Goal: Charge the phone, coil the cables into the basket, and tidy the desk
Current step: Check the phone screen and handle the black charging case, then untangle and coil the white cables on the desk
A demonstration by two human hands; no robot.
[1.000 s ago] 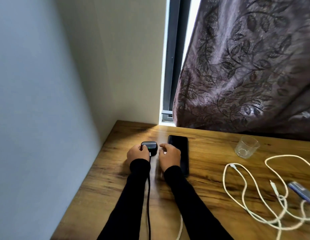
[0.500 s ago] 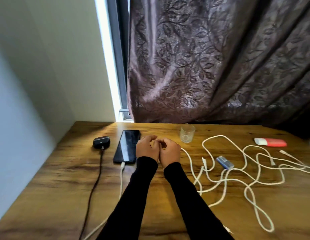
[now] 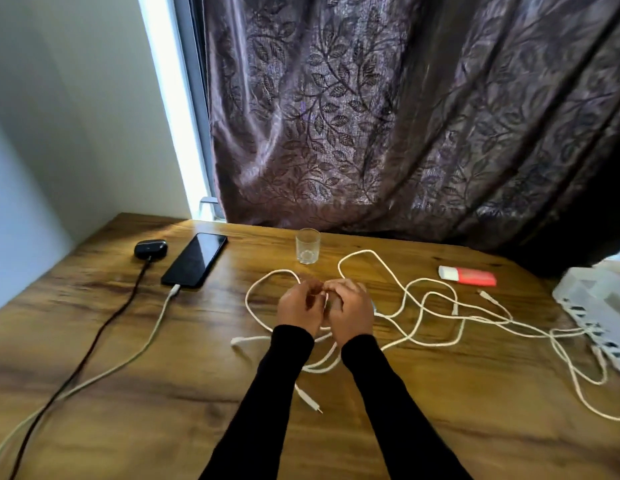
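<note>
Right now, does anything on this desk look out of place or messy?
Yes. The white cables sprawl in tangled loops over the right half of the desk, none coiled, one strand trailing toward the white basket. Both hands, left and right, work at the tangle. The glass stands upright; nothing is spilled.

Leaf-patterned curtain (image 3: 388, 116) hangs by a bright window strip (image 3: 170, 109).
</note>
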